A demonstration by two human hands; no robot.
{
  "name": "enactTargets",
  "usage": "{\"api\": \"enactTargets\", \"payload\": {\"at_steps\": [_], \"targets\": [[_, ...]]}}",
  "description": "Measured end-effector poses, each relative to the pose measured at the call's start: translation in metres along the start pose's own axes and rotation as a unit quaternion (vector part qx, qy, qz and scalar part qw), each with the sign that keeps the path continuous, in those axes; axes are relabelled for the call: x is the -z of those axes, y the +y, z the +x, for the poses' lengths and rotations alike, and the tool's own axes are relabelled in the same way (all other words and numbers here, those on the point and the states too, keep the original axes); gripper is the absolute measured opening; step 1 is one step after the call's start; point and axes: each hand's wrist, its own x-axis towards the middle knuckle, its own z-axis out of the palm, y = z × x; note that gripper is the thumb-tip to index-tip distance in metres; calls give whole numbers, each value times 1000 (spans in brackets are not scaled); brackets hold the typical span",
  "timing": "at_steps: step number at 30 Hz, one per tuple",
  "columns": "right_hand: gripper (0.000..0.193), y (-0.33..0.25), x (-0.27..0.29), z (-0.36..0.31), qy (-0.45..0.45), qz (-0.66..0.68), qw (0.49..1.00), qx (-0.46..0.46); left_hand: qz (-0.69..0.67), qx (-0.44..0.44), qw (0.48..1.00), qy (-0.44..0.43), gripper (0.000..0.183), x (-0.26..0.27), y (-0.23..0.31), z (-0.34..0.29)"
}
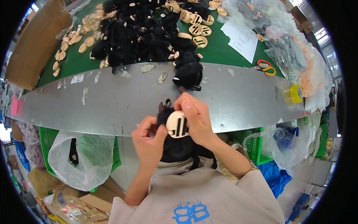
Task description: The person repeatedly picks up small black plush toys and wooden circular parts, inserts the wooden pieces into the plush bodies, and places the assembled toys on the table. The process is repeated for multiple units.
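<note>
Close to my body, a round beige plastic disc [172,123] with dark slots lies against a small black plush piece [161,118]. My left hand [150,141] pinches the disc's lower left edge together with the plush. From the upper right, my right hand [194,117] grips the disc's rim, thumb on top. Black strap-like strips seem to run through the slots; the disc covers the plush behind it. Just beyond my hands, a second black plush toy [189,74] rests on the metal table edge [108,100].
Black plush toys [138,33] are heaped on the green tabletop [220,52], flanked by beige discs [200,41]. Scissors [265,68], a paper sheet [239,41] and yellow tape [295,93] lie rightward. A bag-lined green crate [48,145] stands below left, another green crate [255,143] below right.
</note>
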Motion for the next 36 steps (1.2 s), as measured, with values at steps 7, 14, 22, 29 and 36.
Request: {"api": "enactTargets", "payload": {"at_steps": [7,14,22,29,36], "targets": [[34,-4,2,-14,-24,-60,997,44,-289,104,946,-103,10,10,3,6],[35,-17,1,-17,29,-261,952,158,-78,-182,978,-63,24,3,-1,6],[33,4,-3,-6,35,-84,987,136,130,-287,948,-50,19,-8,8,5],[14,8,-13,-6,31,-169,981,88,135,-305,942,-31,17,-13,-7,2],[10,23,-3,5,93,-266,954,100,162,-333,927,-61,13,-12,-4,10]]}}
